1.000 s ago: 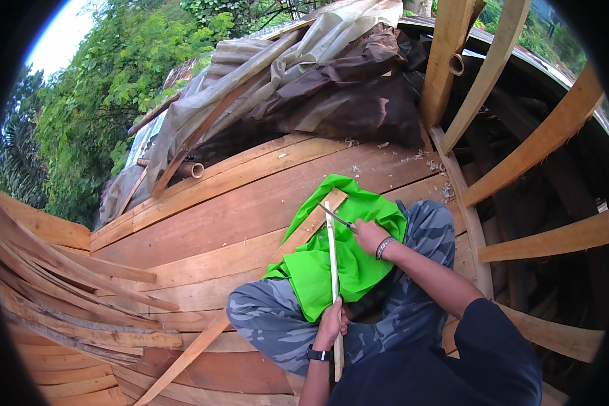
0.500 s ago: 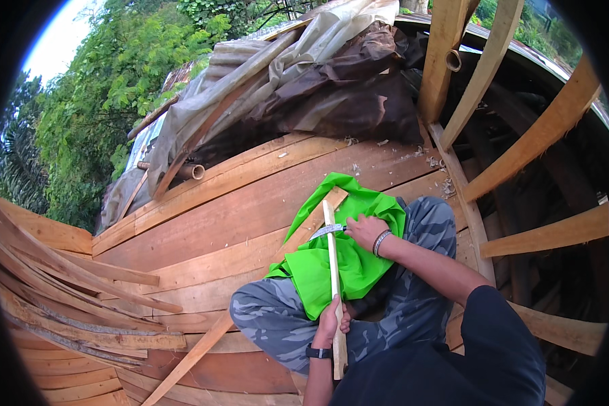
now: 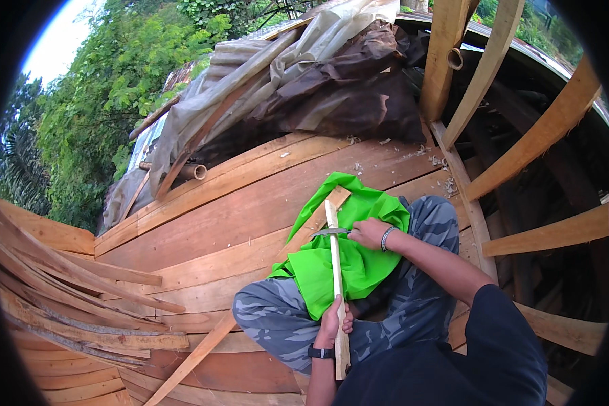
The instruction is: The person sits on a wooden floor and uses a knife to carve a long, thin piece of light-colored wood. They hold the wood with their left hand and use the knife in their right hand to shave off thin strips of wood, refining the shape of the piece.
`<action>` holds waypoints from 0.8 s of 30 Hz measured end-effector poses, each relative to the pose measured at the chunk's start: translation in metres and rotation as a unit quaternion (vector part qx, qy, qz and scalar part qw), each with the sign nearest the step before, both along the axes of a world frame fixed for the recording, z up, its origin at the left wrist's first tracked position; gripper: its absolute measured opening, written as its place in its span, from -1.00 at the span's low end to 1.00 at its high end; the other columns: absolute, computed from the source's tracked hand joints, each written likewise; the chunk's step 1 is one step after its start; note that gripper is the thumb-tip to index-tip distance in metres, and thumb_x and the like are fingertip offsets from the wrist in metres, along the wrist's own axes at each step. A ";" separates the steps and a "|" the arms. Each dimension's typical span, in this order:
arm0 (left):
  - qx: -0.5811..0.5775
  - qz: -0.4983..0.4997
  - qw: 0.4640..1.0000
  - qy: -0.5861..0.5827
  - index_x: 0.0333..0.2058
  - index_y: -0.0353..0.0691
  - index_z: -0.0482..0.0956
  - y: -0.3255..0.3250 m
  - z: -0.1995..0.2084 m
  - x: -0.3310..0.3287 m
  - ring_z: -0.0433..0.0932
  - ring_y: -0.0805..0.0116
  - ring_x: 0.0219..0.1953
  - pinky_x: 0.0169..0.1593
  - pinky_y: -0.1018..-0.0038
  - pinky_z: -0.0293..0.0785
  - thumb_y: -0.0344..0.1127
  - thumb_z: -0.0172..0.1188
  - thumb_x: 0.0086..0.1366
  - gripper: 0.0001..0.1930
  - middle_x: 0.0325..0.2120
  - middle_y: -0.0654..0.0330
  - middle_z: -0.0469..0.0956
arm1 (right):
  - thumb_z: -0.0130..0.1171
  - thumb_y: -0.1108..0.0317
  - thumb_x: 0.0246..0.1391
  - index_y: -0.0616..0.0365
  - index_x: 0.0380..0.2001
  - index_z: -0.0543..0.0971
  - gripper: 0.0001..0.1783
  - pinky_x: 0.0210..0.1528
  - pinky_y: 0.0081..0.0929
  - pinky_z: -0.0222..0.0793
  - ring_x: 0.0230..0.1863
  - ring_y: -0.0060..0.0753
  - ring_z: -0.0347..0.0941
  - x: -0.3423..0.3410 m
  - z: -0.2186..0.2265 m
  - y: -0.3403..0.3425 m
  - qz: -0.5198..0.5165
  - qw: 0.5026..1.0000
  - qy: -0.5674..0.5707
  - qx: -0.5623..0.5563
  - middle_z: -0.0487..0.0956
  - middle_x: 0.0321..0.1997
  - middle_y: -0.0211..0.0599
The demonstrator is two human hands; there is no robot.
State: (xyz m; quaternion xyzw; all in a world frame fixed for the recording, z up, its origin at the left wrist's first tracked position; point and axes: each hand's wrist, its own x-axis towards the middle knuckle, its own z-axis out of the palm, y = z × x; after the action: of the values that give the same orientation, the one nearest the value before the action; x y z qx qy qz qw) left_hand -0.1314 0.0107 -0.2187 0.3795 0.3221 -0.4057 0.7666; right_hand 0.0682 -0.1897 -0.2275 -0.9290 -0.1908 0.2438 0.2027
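Observation:
My left hand (image 3: 333, 321) is closed round the lower part of a pale wooden stick (image 3: 336, 269), which runs up and away from my body. Across its upper part lies the curved blade of a knife (image 3: 331, 231). My right hand (image 3: 370, 234) grips the knife's handle, mostly hidden in the fingers. Beneath both is a bright green cloth (image 3: 367, 269) draped over my lap and crossed legs. A flat board (image 3: 320, 218) rests on the cloth, slanting under the stick's far end.
I sit on a plank floor (image 3: 183, 233) with curled shavings scattered at the far side. Several long wooden strips (image 3: 95, 325) lie at the left. Upright timbers (image 3: 548, 135) stand on the right. Grey and brown tarpaulins (image 3: 358, 95) cover a heap beyond, near a bamboo tube (image 3: 195, 172).
My right hand has drawn the knife slightly down the stick toward me. The blade has turned, showing its narrow edge instead of its broad face. My left hand keeps its hold.

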 end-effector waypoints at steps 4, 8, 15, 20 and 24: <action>-0.061 0.015 0.998 -0.003 -0.38 -0.15 0.27 0.006 -0.004 0.001 0.11 0.48 -0.81 -0.67 0.55 0.11 0.23 -0.19 0.38 -0.50 -0.77 0.29 0.17 | 0.01 0.03 0.18 0.10 -0.25 0.46 -0.66 -0.33 -0.10 0.51 -0.31 0.03 0.57 -0.008 0.020 0.008 -0.023 0.995 -0.072 -0.058 0.59 -0.36 -0.04; -0.098 0.018 0.995 -0.007 -0.38 -0.14 0.31 0.008 -0.003 0.003 0.08 0.52 -0.80 -0.66 0.57 0.09 0.24 -0.21 0.37 -0.49 -0.75 0.30 0.15 | 0.04 0.02 0.16 0.06 -0.29 0.46 -0.67 -0.42 -0.21 0.51 -0.39 -0.09 0.57 -0.014 0.010 0.008 -0.021 0.979 -0.193 -0.062 0.55 -0.39 -0.15; -0.178 0.036 0.983 -0.015 -0.38 -0.15 0.29 0.014 -0.003 0.004 0.08 0.52 -0.80 -0.65 0.57 0.08 0.21 -0.25 0.40 -0.50 -0.75 0.31 0.15 | 0.07 0.02 0.13 0.06 -0.32 0.46 -0.68 -0.44 -0.26 0.50 -0.43 -0.15 0.56 -0.015 0.010 0.009 0.004 0.962 -0.266 -0.055 0.52 -0.43 -0.22; -0.197 0.044 0.979 -0.013 -0.38 -0.16 0.28 0.018 -0.004 0.004 0.07 0.52 -0.80 -0.65 0.57 0.09 0.21 -0.27 0.40 -0.49 -0.75 0.31 0.14 | 0.07 0.00 0.14 0.11 -0.31 0.49 -0.63 -0.35 -0.20 0.51 -0.34 -0.07 0.57 -0.012 0.017 0.014 -0.010 0.978 -0.208 -0.033 0.57 -0.43 -0.14; -0.230 0.032 0.973 -0.005 -0.37 -0.15 0.30 0.017 -0.007 0.004 0.09 0.54 -0.79 -0.65 0.59 0.09 0.22 -0.27 0.40 -0.49 -0.74 0.32 0.15 | 0.07 -0.03 0.13 0.17 -0.25 0.56 -0.56 -0.18 -0.08 0.48 -0.25 0.10 0.55 0.003 0.002 0.007 -0.074 0.997 -0.001 0.024 0.61 -0.37 -0.01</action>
State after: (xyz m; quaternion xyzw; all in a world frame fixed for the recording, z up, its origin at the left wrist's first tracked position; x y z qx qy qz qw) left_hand -0.1273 0.0277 -0.2257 0.1847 0.2287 -0.4420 0.8475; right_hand 0.0709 -0.1828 -0.2257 -0.9355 -0.1280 0.2228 0.2426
